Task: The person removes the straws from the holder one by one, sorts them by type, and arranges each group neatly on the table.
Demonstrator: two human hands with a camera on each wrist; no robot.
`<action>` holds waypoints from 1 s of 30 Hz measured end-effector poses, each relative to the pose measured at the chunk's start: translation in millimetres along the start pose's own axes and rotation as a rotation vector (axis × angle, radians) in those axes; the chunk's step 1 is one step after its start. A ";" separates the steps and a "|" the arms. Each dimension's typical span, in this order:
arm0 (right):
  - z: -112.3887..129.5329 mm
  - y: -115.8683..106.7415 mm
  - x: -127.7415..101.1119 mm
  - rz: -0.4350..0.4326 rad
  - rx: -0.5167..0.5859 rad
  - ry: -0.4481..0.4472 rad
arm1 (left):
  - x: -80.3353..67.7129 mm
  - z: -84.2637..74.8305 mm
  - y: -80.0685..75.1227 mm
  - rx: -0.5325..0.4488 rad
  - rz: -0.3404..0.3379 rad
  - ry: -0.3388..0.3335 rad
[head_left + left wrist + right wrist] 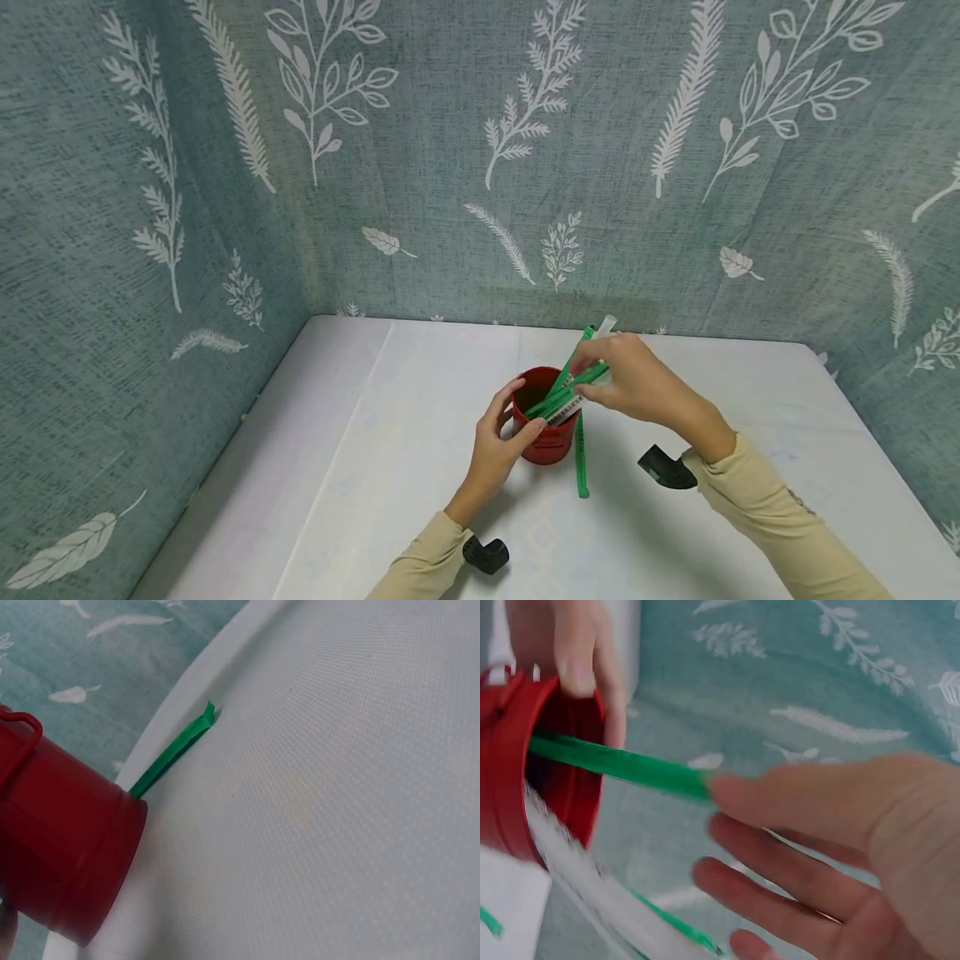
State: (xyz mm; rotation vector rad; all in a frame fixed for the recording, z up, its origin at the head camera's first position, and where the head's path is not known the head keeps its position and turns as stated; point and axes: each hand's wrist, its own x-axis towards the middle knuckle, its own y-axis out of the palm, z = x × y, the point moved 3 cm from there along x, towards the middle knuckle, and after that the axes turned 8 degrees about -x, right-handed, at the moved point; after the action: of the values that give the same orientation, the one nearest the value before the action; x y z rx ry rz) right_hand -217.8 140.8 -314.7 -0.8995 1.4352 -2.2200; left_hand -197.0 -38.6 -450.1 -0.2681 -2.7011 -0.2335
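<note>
My left hand point(492, 448) grips a small red bucket point(547, 451) round its rim, thumb at the near side. The bucket is tilted in the left wrist view, its wire handle point(31, 729) showing. My right hand point(639, 382) pinches a long, thin green wrapped stick point(630, 765) between thumb and forefinger, its lower end inside the bucket mouth. A white wrapped stick point(592, 877) with dark printing leans out of the bucket, and another green stick point(587, 332) rises behind the fingers. One more green stick point(582, 467) lies on the table beside the bucket.
The white-covered table point(420, 400) ends at a patterned green-grey cloth wall point(427, 167) at the back and left. Black wrist cameras show at the left sleeve point(442, 546) and the right sleeve point(757, 492).
</note>
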 end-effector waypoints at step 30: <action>-1.3 51.7 -25.9 -0.135 0.442 0.038 | -0.8 2.3 1.5 0.032 -0.006 0.002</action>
State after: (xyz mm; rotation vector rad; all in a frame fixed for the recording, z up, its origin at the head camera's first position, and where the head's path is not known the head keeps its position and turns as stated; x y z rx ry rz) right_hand -202.1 135.0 -370.1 -0.8203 0.8585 -2.5212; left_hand -196.8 -36.8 -452.3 -0.2502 -2.7015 -0.1916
